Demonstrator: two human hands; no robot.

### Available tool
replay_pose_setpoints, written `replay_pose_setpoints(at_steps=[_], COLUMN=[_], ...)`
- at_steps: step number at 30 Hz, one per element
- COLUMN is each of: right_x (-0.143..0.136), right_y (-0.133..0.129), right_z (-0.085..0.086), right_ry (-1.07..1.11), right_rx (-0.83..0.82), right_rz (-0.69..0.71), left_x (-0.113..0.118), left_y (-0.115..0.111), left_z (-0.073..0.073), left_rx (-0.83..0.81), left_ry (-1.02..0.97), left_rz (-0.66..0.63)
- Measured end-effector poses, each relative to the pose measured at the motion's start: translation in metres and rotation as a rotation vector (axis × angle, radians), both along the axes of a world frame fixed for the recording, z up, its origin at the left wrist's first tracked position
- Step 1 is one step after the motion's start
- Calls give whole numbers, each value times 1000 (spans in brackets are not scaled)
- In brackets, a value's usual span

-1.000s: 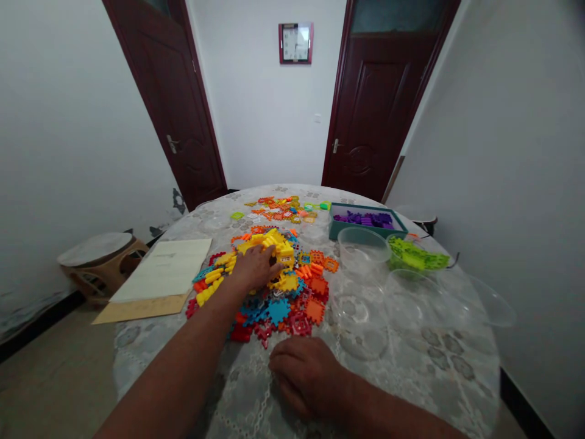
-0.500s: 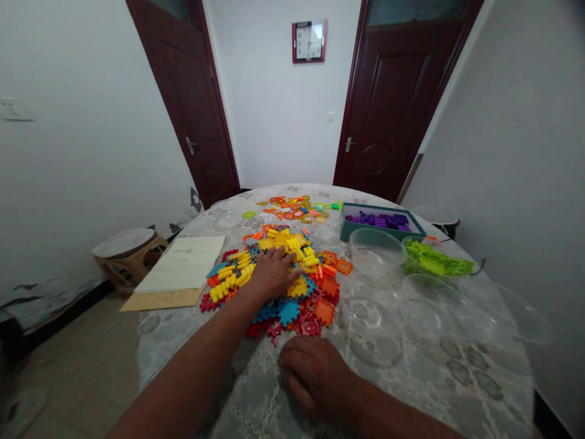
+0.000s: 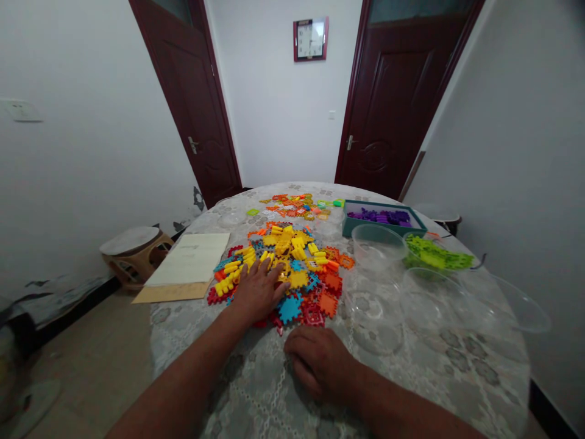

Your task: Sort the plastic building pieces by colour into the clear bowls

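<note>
My left hand (image 3: 258, 289) lies palm down on the near left part of a heap of plastic building pieces, its fingers spread. Under and around the fingertips are yellow connector pieces (image 3: 227, 283). Yellow square plates (image 3: 299, 279), a blue notched plate (image 3: 289, 308), and orange (image 3: 328, 303) and red pieces (image 3: 313, 316) make up the rest of the heap. The hand covers some of the pieces. Just in front of the heap my right hand (image 3: 322, 360) rests on the tablecloth, fingers curled into a loose fist; no object shows in it.
Paper sheets (image 3: 189, 259) lie at the left. Clear plastic tubs (image 3: 379, 244) stand at the right, one holding green pieces (image 3: 436, 253). A green-rimmed box (image 3: 350, 227) holds purple pieces (image 3: 381, 217). More small pieces (image 3: 292, 206) are scattered at the far side of the table (image 3: 256, 402).
My left hand has drawn back toward me and slightly left across the heap, uncovering yellow pieces in the middle. My right hand stays resting on the cloth. The view has shifted slightly.
</note>
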State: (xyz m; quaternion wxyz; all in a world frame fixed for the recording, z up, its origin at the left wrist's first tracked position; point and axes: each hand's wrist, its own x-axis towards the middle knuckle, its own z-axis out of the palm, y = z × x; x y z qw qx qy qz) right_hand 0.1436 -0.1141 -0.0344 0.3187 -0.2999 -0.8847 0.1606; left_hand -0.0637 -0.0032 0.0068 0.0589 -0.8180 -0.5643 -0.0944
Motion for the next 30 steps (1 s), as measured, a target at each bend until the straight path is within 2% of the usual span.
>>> replay_pose_setpoints(at_steps=[6,13,18,22,24,30], right_x=[1,2,3,3,2,2], right_y=[2,1,3,3,2,3], right_z=[-2,1,0,0,1,1], right_ry=[32,21,14,15,7,-24], right_rx=[2,11,30,37,35,15], right_rz=[-6,-1,2,2,-3,2], left_x=[25,26,26,30,33,44], left_y=[23,49,48,40,37,43], left_z=[3,2,8,12,10,-4], left_rx=[-42,-67,-27,65,81,38], left_ry=[24,51,54,19,-10,15], left_rz=[79,110,124,33,-3,55])
